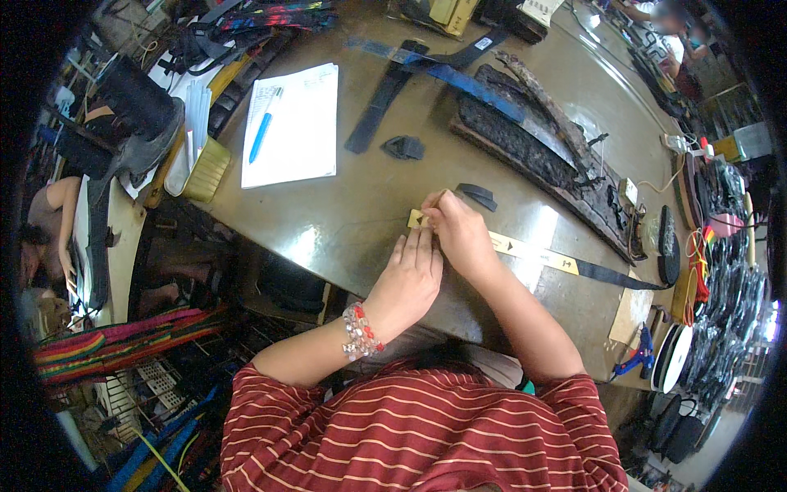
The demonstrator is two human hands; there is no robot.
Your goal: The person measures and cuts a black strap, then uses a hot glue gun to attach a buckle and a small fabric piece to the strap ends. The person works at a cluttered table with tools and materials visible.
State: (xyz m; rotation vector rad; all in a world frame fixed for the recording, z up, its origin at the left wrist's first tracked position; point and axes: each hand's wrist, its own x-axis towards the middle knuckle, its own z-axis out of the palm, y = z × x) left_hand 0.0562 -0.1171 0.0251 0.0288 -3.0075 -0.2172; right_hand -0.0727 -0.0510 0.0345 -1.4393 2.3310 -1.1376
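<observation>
Striped shirt (418,426), blk-arrowed yellow strip (534,252), R fingers (440,207) pinching it, L fingers (416,250) flat

Left head-worn fisheye view, looking steeply down, near the hands (406,283)

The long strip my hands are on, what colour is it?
The strip is pale yellow with dark markings; the head view shows it best.
</observation>
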